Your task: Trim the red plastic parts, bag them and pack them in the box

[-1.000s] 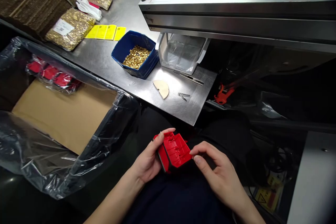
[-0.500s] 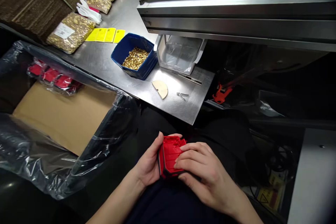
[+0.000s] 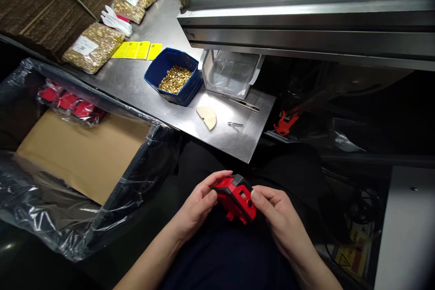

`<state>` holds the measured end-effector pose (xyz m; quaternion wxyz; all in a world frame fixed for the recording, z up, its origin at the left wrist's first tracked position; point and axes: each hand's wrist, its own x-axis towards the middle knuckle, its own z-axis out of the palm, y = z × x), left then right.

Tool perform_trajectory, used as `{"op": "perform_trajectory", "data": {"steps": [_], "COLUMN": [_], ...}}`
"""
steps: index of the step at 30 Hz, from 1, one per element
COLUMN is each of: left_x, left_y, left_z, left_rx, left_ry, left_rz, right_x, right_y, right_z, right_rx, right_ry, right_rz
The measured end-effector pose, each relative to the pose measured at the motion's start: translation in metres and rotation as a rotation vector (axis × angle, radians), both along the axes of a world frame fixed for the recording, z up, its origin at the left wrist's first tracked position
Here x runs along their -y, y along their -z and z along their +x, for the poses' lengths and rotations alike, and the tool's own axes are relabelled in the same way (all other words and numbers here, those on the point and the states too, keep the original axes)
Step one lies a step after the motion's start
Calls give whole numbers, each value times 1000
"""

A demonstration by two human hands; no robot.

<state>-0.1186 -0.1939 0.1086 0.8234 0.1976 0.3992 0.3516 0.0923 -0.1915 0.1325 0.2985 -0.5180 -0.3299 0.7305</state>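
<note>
Above my lap, a red and black plastic housing (image 3: 234, 197) is held between both hands, tilted so that a side with openings shows. My left hand (image 3: 200, 201) is closed on its left end, thumb in front and fingers over the top. At its right end, my right hand (image 3: 277, 206) pinches the edge with the thumb on the red face. Beyond the hands, on the metal table (image 3: 234, 149), lie a half-round beige piece (image 3: 207, 118) and small metal tweezers or pliers (image 3: 235, 125), too small to tell which.
A blue bin (image 3: 190, 93) of small brass parts stands beside a white tray (image 3: 227, 90) with clear plastic bags. Behind are yellow cards (image 3: 136, 50), white gloves (image 3: 117, 21) and bags of brass parts (image 3: 93, 47). At left, a plastic-lined box (image 3: 136, 167) holds wrapped red parts (image 3: 73, 103) on cardboard.
The red housing has been turned over from its hollow inside to its outer side. My right hand has moved from lying over the inside to gripping the right end.
</note>
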Motion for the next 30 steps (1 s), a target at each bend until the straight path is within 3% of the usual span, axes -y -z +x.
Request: {"op": "perform_trajectory", "data": {"steps": [4, 7, 14, 25, 30], "left_x": [1, 1, 1, 1, 2], "left_y": [4, 6, 7, 8, 6], "left_z": [-3, -4, -4, -7, -10], "left_rx": [23, 15, -69, -89, -262], "left_ry": [-19, -71, -52, -88, -95], "left_rz": [1, 14, 180, 246, 299], "right_x": [2, 6, 12, 13, 9], "right_y": [3, 7, 17, 15, 11], "right_z": [-1, 1, 4, 4, 4], "right_rx": [-105, -136, -251, -94, 30], "right_ry": [48, 11, -36, -167, -246], "right_rz": [-51, 15, 77, 226, 288]}}
